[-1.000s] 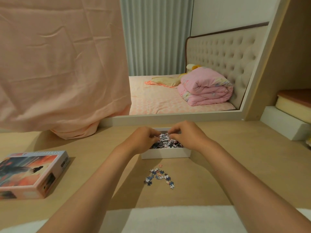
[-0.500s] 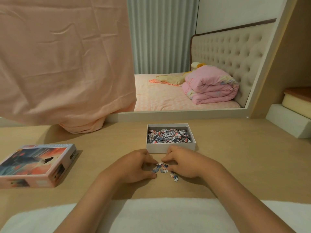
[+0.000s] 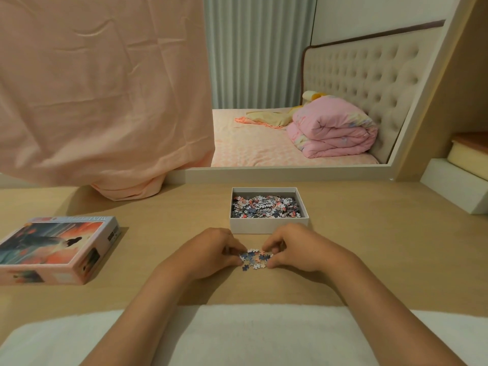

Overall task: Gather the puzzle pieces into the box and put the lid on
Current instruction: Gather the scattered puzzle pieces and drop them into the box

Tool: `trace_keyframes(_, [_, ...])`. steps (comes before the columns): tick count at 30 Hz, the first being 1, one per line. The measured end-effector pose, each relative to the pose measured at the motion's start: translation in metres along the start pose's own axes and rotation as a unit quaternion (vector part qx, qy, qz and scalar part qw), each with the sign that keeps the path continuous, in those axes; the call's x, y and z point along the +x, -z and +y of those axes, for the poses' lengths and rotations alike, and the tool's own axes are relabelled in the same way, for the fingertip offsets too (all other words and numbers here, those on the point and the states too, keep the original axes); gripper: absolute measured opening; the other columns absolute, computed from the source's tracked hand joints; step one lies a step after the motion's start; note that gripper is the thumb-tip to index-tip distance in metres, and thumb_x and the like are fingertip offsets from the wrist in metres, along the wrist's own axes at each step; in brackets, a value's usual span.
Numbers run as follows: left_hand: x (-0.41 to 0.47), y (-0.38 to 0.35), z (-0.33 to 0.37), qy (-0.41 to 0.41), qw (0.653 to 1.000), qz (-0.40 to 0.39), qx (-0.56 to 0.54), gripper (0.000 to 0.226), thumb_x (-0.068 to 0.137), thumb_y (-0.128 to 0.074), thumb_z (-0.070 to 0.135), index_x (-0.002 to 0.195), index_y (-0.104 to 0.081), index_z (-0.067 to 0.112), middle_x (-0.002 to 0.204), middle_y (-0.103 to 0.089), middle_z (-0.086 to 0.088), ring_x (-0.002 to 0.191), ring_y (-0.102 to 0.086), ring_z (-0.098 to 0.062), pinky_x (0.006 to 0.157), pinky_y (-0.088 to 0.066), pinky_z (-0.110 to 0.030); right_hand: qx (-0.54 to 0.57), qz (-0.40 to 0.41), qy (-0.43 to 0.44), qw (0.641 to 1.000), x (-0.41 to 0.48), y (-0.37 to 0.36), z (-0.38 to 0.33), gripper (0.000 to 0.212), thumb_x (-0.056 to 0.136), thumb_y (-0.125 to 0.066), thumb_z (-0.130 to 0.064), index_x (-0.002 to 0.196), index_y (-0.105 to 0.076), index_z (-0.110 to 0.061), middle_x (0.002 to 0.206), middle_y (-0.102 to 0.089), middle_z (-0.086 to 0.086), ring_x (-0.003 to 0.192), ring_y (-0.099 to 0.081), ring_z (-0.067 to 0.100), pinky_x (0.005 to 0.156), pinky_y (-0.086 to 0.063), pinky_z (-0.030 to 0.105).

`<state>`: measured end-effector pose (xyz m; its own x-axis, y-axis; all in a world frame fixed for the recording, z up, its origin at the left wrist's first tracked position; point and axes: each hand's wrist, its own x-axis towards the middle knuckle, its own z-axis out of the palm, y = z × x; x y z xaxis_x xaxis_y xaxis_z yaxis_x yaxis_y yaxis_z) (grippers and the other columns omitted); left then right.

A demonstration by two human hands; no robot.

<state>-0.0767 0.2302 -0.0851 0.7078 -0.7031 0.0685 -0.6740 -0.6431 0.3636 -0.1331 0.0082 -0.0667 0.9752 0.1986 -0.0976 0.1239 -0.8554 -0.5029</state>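
A white open box [image 3: 268, 225] stands on the wooden table, holding a heap of puzzle pieces [image 3: 265, 206]. Just in front of it lies a small cluster of loose puzzle pieces [image 3: 255, 259]. My left hand [image 3: 211, 251] and my right hand [image 3: 293, 248] flank that cluster, fingers curled inward and pinching at its edges from both sides. The lid [image 3: 56, 248], printed with an orange and teal picture, lies on the table far to the left.
A peach cloth [image 3: 105, 96] hangs down onto the table's back left. A mirror frame [image 3: 290, 171] runs behind the box. White blocks [image 3: 454, 188] stand at the right. A white towel [image 3: 237, 336] covers the near edge.
Both hands left the box and came down to the loose pieces in front of it. They have pushed the scattered pieces into a tighter cluster between the fingertips.
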Motion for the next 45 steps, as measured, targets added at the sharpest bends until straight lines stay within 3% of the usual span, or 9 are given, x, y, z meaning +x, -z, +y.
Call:
trace_keyframes(6, [0.000,0.000,0.004,0.019,1.000,-0.001,-0.012,0.050,0.082,-0.072,0.046,0.128,-0.061,0.029,0.099,-0.061,0.014,0.088,-0.056,-0.010,0.079,-0.046,-0.025,0.020,-0.013,-0.028,0.999,0.002,-0.004,-0.001,0.054,0.075,-0.085,-0.036,0.124,-0.067,-0.022,0.091,-0.065,-0.010,0.081,-0.061,0.008,0.083,-0.052,0.028])
trace_keyframes(10, [-0.003,-0.002,0.004,0.039,0.998,-0.041,0.033,0.081,0.073,-0.067,0.068,0.143,-0.042,0.035,0.124,-0.039,0.011,0.118,-0.039,-0.009,0.102,-0.039,-0.030,-0.041,-0.020,-0.033,0.998,0.003,-0.011,-0.004,0.039,0.072,-0.083,-0.046,0.078,-0.053,-0.022,0.081,-0.052,-0.002,0.070,-0.048,0.015,0.068,-0.043,0.036])
trace_keyframes(13, [0.002,-0.008,0.007,0.004,0.999,-0.043,0.006,0.068,0.081,-0.070,0.054,0.141,-0.050,0.029,0.120,-0.040,0.008,0.116,-0.040,-0.009,0.102,-0.036,-0.026,-0.048,-0.011,-0.023,0.999,0.008,-0.015,-0.009,0.044,0.072,-0.083,-0.045,0.079,-0.053,-0.014,0.077,-0.052,0.001,0.067,-0.046,0.017,0.064,-0.040,0.035])
trace_keyframes(17, [0.006,-0.009,0.014,-0.013,1.000,-0.017,-0.016,0.048,0.084,-0.072,0.038,0.129,-0.063,0.025,0.108,-0.049,0.004,0.083,-0.046,-0.002,0.076,-0.036,-0.014,-0.019,-0.008,-0.039,0.999,0.013,-0.015,-0.012,0.045,0.073,-0.085,-0.041,0.107,-0.069,-0.015,0.081,-0.057,-0.003,0.070,-0.050,0.012,0.068,-0.045,0.032])
trace_keyframes(20, [0.006,-0.010,0.020,-0.013,1.000,0.005,-0.018,0.038,0.085,-0.072,0.030,0.122,-0.068,0.025,0.102,-0.055,0.001,0.079,-0.046,-0.007,0.065,-0.030,-0.008,-0.007,0.007,-0.045,0.999,0.011,-0.013,-0.016,0.055,0.075,-0.084,-0.037,0.126,-0.067,-0.025,0.085,-0.055,-0.014,0.076,-0.053,0.005,0.064,-0.039,0.021])
trace_keyframes(27, [0.003,-0.015,0.022,0.025,0.996,0.055,-0.070,0.020,0.077,-0.081,0.030,0.094,-0.073,0.025,0.094,-0.060,0.003,0.076,-0.054,-0.006,0.067,-0.042,-0.016,-0.011,0.017,-0.040,0.999,0.008,-0.015,-0.023,0.026,0.076,-0.085,-0.028,0.098,-0.070,-0.030,0.085,-0.060,-0.011,0.077,-0.059,0.009,0.070,-0.050,0.025])
trace_keyframes(34, [0.005,-0.016,0.023,0.054,0.988,0.049,-0.137,0.031,0.076,-0.082,0.022,0.102,-0.066,0.020,0.088,-0.064,0.009,0.070,-0.053,-0.001,0.065,-0.043,-0.012,-0.014,0.025,-0.043,0.999,0.007,-0.013,-0.021,0.028,0.075,-0.085,-0.028,0.090,-0.062,-0.029,0.087,-0.061,-0.009,0.084,-0.062,0.013,0.081,-0.054,0.034])
trace_keyframes(39, [0.006,-0.015,0.023,0.055,0.990,0.034,-0.122,0.041,0.078,-0.081,0.026,0.116,-0.065,0.019,0.092,-0.062,0.007,0.075,-0.054,-0.005,0.069,-0.044,-0.015,-0.045,0.003,-0.037,0.998,0.008,-0.011,-0.024,0.034,0.082,-0.079,-0.029,0.114,-0.070,-0.025,0.085,-0.061,-0.009,0.081,-0.059,0.012,0.073,-0.047,0.026])
trace_keyframes(45, [0.004,-0.011,0.024,0.024,0.996,0.040,-0.081,0.029,0.080,-0.078,0.030,0.108,-0.074,0.021,0.090,-0.058,0.004,0.074,-0.050,-0.005,0.060,-0.033,-0.009,-0.045,0.002,-0.032,0.998,0.007,-0.007,-0.024,0.009,0.082,-0.079,-0.022,0.091,-0.077,-0.025,0.067,-0.060,-0.014,0.052,-0.054,-0.007,0.054,-0.039,0.011])
